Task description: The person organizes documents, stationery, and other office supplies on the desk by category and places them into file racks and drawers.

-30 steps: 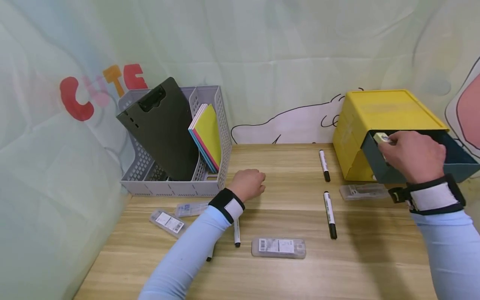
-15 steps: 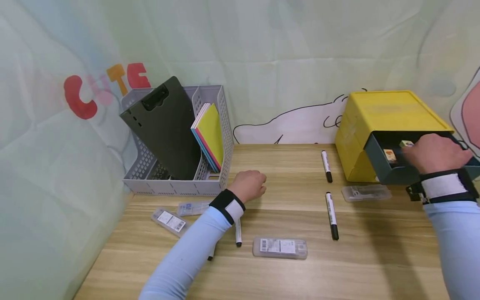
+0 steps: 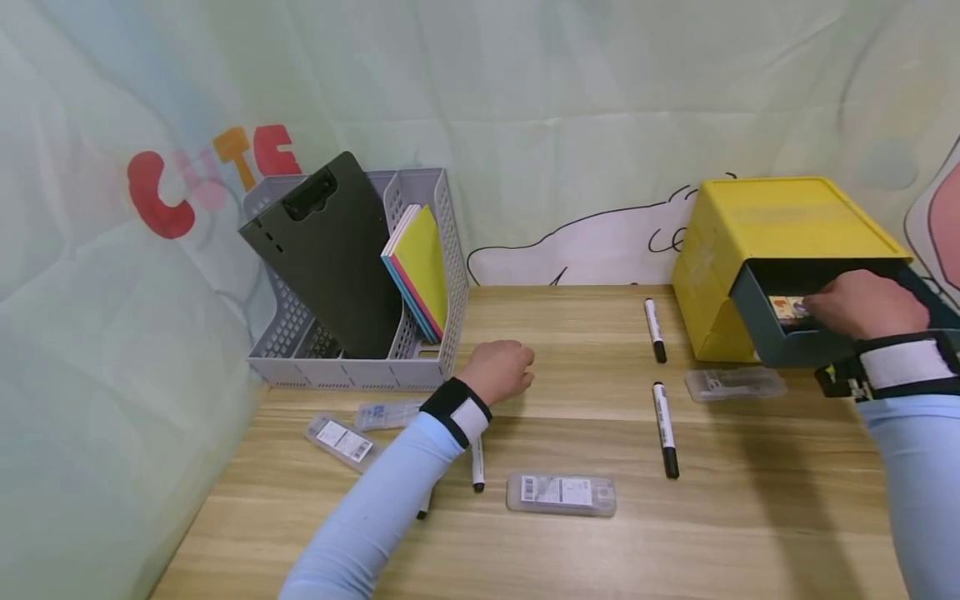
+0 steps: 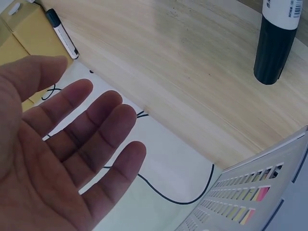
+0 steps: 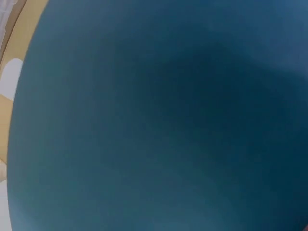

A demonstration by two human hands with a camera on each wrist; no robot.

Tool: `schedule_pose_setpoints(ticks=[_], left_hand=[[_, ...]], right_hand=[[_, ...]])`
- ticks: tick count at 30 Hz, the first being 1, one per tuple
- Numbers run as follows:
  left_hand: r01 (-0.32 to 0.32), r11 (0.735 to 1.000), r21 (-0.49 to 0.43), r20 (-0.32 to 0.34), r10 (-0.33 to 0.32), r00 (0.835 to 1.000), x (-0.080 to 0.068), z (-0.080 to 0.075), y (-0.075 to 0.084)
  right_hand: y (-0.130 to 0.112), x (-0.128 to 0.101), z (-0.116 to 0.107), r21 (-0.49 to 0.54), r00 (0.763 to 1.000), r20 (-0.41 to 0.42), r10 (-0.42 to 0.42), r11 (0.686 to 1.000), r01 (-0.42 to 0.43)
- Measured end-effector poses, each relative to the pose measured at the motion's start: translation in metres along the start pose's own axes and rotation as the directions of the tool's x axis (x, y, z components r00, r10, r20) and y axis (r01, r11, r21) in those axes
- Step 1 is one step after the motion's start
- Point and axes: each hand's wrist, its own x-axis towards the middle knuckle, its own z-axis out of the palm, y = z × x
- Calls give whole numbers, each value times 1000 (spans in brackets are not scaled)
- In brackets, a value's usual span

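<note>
My right hand [image 3: 866, 304] reaches into the pulled-out dark teal drawer [image 3: 757, 312] of a yellow box [image 3: 802, 217]. Its thumb and fingertips are at a small printed box [image 3: 799, 307], partly covered by the hand. A similar small box [image 3: 781, 307] sits beside it, towards the drawer's left wall. The right wrist view is filled by the teal drawer surface [image 5: 144, 120], hiding the fingers. My left hand [image 3: 497, 372] hovers over the wooden table, holding nothing; its loosely bent fingers are spread apart in the left wrist view, near a marker [image 4: 274, 48].
A grey organizer [image 3: 352, 372] with a black clipboard [image 3: 330, 258] and colored notebooks [image 3: 420, 271] stands back left. Clear plastic cases [image 3: 561, 494] and black-capped markers [image 3: 664, 429] are scattered across the table [image 3: 585, 558]. Another clear case [image 3: 735, 384] lies before the yellow box.
My right hand has moved right in the drawer, then brought the second small box leftward against the first. My left hand has stayed in place.
</note>
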Motion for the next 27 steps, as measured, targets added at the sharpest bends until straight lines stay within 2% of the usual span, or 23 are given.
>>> schedule_pose_setpoints(ticks=[7,12,19,27], left_hand=[[24,1000,-19,12,-24,1000,-2,-7,-12],[46,996,-74,49,-42,998,-5,-23,-29],[116,980,-161,118,-98,988,-12,-40,-46],[139,976,-167,143,-115,983,-19,-46,-52]], right_hand=[[-1,-2,1,0,998,8,63,998,-63],[-5,-7,0,-12,999,-14,50,999,-50],[-21,-17,-3,18,998,-63,-24,1000,25],[-43,-30,-3,65,983,-123,-133,988,142]])
